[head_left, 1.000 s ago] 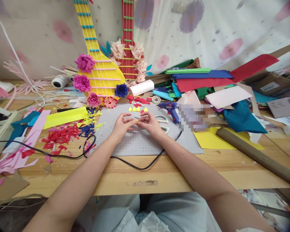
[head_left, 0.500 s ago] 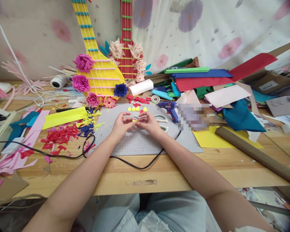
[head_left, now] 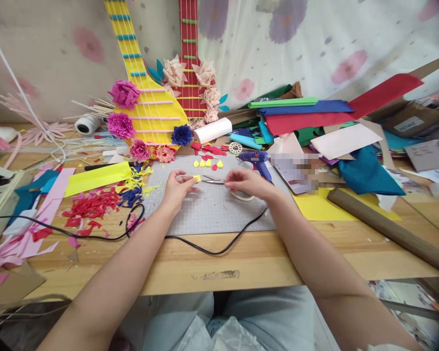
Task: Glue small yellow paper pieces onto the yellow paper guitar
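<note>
My left hand (head_left: 176,187) pinches a small yellow paper piece (head_left: 196,178) above the grey cutting mat (head_left: 212,209). My right hand (head_left: 247,181) lies over the white handles of the scissors (head_left: 214,181), whose blades point left toward the yellow piece. The right fingers curl on the handles. A few cut yellow and red petals (head_left: 207,164) lie on the mat just beyond both hands.
A blue glue gun (head_left: 255,160) stands right of the petals, its black cord (head_left: 190,243) looping across the mat and table. Paper scraps (head_left: 95,202) lie left, stacked coloured sheets (head_left: 307,117) right, a brown cardboard roll (head_left: 388,231) at the right. Two paper-flowered cardboard guitars (head_left: 149,107) lean behind.
My hands have parted: the right hand moved right onto the scissors, while the left stays with the yellow piece. The view dropped slightly.
</note>
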`<state>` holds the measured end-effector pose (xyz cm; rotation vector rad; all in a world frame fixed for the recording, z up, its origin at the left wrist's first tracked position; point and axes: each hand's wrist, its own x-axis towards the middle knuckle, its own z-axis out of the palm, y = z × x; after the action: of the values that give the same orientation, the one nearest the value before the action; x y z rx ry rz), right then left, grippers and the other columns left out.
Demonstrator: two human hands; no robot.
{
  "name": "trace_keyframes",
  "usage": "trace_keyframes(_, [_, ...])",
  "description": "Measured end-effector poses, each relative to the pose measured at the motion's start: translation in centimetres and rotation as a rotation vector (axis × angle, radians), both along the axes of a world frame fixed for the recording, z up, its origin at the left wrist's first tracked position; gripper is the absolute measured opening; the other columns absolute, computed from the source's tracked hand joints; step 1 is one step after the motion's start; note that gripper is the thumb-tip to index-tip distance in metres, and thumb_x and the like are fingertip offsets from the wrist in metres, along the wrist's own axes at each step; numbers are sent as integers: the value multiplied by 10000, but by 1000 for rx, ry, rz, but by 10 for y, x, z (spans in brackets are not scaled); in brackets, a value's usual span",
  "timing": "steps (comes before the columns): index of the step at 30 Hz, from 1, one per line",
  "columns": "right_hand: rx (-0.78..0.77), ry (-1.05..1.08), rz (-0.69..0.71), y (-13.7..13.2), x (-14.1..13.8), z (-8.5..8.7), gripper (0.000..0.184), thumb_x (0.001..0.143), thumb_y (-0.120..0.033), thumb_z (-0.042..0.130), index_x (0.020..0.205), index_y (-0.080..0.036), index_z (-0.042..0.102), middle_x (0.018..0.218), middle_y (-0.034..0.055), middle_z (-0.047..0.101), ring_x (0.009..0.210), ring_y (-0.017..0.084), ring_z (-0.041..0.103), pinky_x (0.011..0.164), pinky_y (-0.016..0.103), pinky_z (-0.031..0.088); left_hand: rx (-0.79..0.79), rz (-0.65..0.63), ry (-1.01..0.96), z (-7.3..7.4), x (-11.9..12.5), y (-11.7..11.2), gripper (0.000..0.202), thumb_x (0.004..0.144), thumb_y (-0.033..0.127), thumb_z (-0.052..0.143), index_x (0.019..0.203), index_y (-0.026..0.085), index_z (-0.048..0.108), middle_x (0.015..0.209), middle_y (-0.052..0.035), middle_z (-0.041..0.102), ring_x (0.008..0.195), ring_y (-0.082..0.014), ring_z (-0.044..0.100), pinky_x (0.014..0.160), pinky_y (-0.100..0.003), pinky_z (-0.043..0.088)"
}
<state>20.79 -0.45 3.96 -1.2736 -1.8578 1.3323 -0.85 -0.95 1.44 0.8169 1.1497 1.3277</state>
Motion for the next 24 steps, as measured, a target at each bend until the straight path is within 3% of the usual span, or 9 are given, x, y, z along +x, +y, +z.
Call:
trace_keyframes(2, [-58,-275,70,-5,36,20,307,673,-468,646,705,-174,562,589,-3,569,561,111,512,556,261,385,-15,32,-28,0,-2,2,437,545,105,706,851,181,403,677,34,599,631,-124,628,553,-263,535])
trace_keyframes(3, [-76,-393,18,-7,52,28,324,690,-494,624,686,-177,559,561,2,557,541,115,500,545,268,374,-22,39,-40,0,-3,3,431,549,96,700,850,182,403,678,35,598,631,-122,627,549,-260,535])
trace_keyframes(5, [-52,-615,-216,-9,76,34,384,715,-556,573,624,-186,527,514,22,527,499,127,470,515,290,350,-29,43,-53,0,-3,4,425,552,86,692,847,184,402,681,37,597,630,-120,625,542,-259,535])
trace_keyframes(7, [81,-724,-434,-5,86,29,407,693,-599,574,640,-198,534,568,49,558,540,161,492,527,312,356,-26,47,-56,-1,-2,4,428,549,82,692,847,186,403,676,39,594,627,-121,622,541,-261,535])
trace_keyframes(9, [270,-668,-563,5,84,14,398,668,-586,606,737,-195,575,723,79,621,673,212,556,599,334,404,-18,51,-53,-1,-2,5,435,542,85,695,848,186,402,667,39,594,628,-124,620,544,-264,533])
trace_keyframes(11, [415,-615,-587,17,74,-5,420,660,-559,622,823,-171,606,855,113,642,807,256,581,684,357,431,-4,64,-31,0,-3,4,443,534,97,701,849,186,402,651,42,593,625,-127,617,542,-262,527])
trace_keyframes(16, [378,-544,-728,36,56,-36,462,687,-521,597,917,-121,634,906,152,663,874,284,606,747,372,446,52,117,78,1,-11,5,462,504,136,730,835,185,411,618,44,599,596,-123,603,519,-235,505])
trace_keyframes(21, [388,-146,-890,29,51,-24,475,652,-538,616,865,-114,646,757,99,663,682,220,616,622,334,468,45,137,124,-1,-16,6,474,495,152,746,822,186,404,626,28,624,594,-126,608,512,-230,504])
trace_keyframes(24, [340,146,-687,12,33,-9,438,629,-519,654,839,-135,636,678,44,634,504,122,536,504,269,439,41,125,160,-3,-15,6,478,499,155,748,829,185,404,623,26,628,583,-129,610,508,-233,506])
